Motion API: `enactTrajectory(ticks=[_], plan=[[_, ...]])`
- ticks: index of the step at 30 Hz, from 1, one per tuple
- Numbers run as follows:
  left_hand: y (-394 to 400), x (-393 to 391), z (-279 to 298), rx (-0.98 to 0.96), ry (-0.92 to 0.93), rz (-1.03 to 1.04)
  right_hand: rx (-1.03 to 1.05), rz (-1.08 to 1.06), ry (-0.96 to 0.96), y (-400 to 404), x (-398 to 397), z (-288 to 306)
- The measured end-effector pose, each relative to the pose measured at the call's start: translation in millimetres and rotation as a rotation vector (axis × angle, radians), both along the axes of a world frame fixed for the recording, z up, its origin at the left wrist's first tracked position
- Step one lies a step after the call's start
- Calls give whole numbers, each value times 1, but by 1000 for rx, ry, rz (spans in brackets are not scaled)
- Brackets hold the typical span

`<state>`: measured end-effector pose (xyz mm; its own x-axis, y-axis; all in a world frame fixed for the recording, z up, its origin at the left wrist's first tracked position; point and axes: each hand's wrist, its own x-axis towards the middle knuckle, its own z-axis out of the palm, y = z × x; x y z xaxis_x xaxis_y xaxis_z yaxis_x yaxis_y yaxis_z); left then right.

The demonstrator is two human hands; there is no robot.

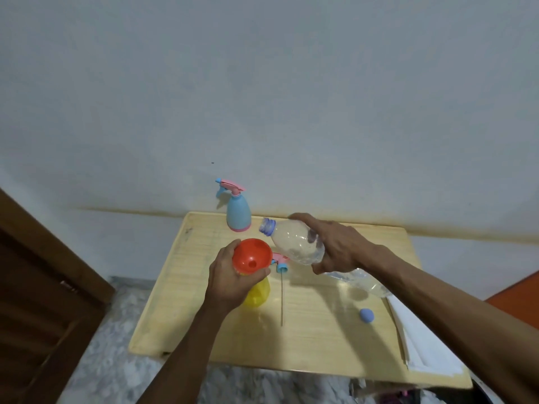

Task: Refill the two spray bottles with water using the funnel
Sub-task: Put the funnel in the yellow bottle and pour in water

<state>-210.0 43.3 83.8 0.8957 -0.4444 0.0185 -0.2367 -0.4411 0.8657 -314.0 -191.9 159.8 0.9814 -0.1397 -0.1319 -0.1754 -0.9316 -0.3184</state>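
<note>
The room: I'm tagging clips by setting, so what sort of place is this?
Probably a room in a home, not a workshop: a small wooden table against a plain wall, a mottled stone-like floor, and a dark wooden door at the left.

A pale wooden table [306, 339] carries a blue spray bottle [238, 212], a detached sprayer head [280, 262], a blue cap [366, 315] and white paper [423, 345].

Home room, I'd say: my small wooden table [306, 339] pushed against plain painted wall [262, 97], marble-pattern floor [116, 345] below table, dark wooden door [35, 287] left of table.
</note>
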Motion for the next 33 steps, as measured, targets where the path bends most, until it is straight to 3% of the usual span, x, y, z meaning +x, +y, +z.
enactTrajectory(ticks=[12, 33], plan=[[4, 2, 9, -2, 9, -72, -242, 53, 174, 1, 1, 2], [7, -1, 15, -7, 24, -82, -418, 106, 199, 8, 3, 1]])
